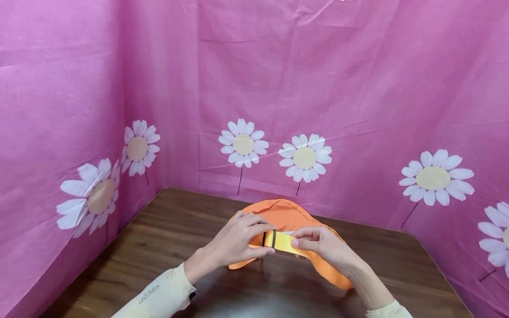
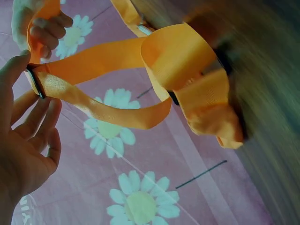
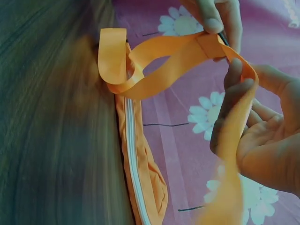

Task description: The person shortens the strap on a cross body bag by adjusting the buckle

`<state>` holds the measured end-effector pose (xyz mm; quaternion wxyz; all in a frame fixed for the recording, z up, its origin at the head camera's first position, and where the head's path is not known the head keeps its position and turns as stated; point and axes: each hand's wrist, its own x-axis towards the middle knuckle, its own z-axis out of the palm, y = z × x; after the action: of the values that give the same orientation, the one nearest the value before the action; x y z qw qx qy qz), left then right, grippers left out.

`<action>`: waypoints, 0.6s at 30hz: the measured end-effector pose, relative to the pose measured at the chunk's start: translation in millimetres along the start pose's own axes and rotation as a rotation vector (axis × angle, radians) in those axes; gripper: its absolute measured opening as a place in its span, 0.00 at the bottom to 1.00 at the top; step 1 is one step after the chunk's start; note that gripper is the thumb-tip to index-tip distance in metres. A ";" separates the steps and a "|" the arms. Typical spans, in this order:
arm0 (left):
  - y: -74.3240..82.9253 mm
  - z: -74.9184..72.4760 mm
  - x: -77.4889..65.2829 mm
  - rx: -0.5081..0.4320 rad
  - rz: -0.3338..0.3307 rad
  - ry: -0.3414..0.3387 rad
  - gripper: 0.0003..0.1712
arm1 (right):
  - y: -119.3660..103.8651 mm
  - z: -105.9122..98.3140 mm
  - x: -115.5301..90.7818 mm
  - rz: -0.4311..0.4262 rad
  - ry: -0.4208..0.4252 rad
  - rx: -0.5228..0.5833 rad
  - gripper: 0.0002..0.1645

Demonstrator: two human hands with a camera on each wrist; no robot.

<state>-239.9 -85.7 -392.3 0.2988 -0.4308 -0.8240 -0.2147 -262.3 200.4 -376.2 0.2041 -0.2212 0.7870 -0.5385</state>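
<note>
An orange zippered bag (image 1: 280,213) stands on the table behind the hands, and its white zipper (image 3: 131,140) shows in the right wrist view. The left hand (image 1: 234,240) pinches a black strap slider (image 2: 36,82) between thumb and fingers. Through that slider runs the bag's orange strap (image 1: 284,243), which forms a loose loop in the left wrist view. Just right of the slider, the right hand (image 1: 330,248) pinches the strap between thumb and fingers. A free length of strap hangs from the right hand, blurred in the right wrist view.
Under the bag is a dark wooden table (image 1: 171,229). A pink cloth (image 1: 338,79) printed with white daisies hangs upright along the table's back and sides.
</note>
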 end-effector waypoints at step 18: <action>-3.6 3.9 -3.0 -0.054 -0.003 0.007 0.29 | 5.6 16.3 8.6 -0.133 -0.023 -0.138 0.12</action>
<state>-242.7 -87.0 -397.5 0.2895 -0.4369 -0.8175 -0.2386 -260.9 185.1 -387.7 0.1614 -0.2927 0.8036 -0.4925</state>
